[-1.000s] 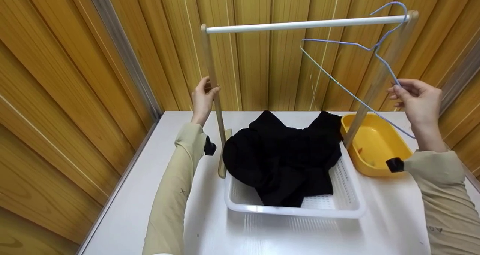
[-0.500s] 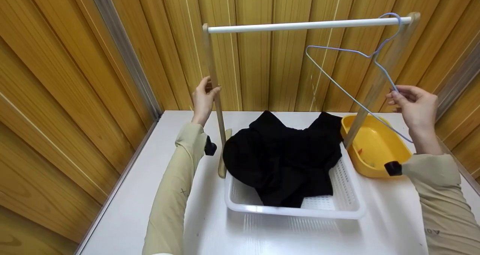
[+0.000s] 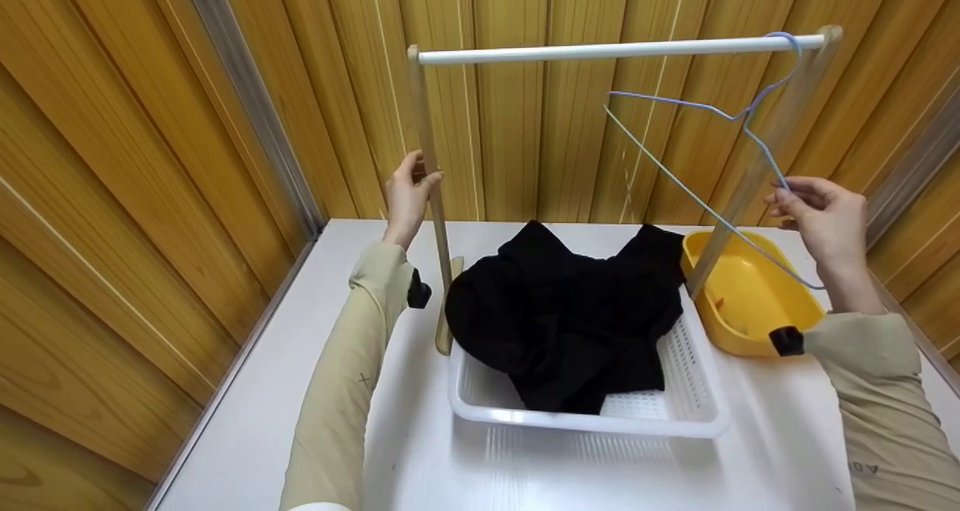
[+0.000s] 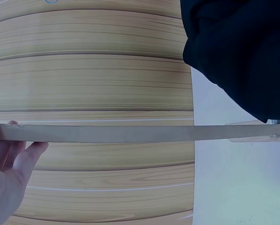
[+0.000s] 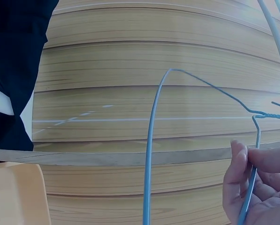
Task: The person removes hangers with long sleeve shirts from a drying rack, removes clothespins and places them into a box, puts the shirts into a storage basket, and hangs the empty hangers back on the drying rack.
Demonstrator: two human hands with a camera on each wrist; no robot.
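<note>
In the head view my left hand (image 3: 409, 199) holds the left wooden post (image 3: 439, 233) of a small clothes rack. The left wrist view shows fingers on both sides of that post (image 4: 107, 134). My right hand (image 3: 834, 222) pinches one shoulder of a thin blue wire hanger (image 3: 750, 111) between thumb and fingers, as the right wrist view also shows. The hanger's hook lies over the rack's white rail (image 3: 600, 51), near its right end. Beneath the rail, a black garment (image 3: 577, 316) lies heaped in a white perforated basket (image 3: 592, 420).
A yellow basin (image 3: 780, 286) stands behind the right post (image 3: 739, 203), with small items in it. The white table (image 3: 405, 451) meets wood-grain panels (image 3: 510, 136) at the back and sides. The left post's foot (image 3: 444, 338) sits beside the basket.
My right hand has moved down and slightly left with the hanger, and the hook has come down onto the rail near the right post. The left hand has stayed at the post.
</note>
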